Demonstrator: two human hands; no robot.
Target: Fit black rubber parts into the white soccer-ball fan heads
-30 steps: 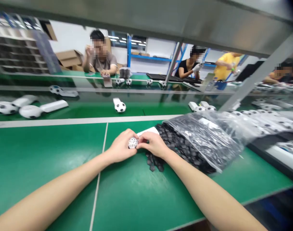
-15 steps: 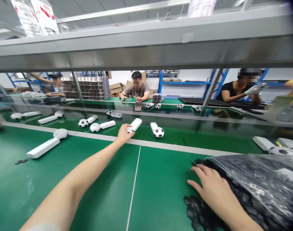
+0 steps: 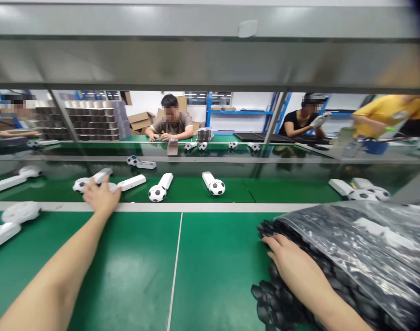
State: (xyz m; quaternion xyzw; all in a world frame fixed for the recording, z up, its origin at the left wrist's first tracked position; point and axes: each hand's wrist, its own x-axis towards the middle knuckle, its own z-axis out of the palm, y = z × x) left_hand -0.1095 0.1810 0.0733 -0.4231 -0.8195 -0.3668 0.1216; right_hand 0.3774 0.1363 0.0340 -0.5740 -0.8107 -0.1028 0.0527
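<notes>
My left hand [image 3: 102, 193] reaches over the conveyor with fingers spread, over the round head of a white-handled device [image 3: 132, 182]; whether it touches is unclear. A football-patterned device [image 3: 157, 193] lies to its right, and another [image 3: 216, 186] lies farther right. My right hand [image 3: 282, 250] rests at a heap of small black pieces [image 3: 273, 299], fingertips among them. Whether it holds a piece is hidden. The pieces spill from a clear plastic bag [image 3: 368, 239] at the right.
More devices lie on the belt at the left and right [image 3: 365, 193]. One large device [image 3: 21, 212] sits on the green table [image 3: 137, 276]. A metal shelf [image 3: 144, 59] spans overhead. Several people work beyond the belt, near stacked trays [image 3: 95, 119].
My left hand has let go of the football device and moved left to another one. My right hand's fingers have come down onto the black pieces. The view has shifted right.
</notes>
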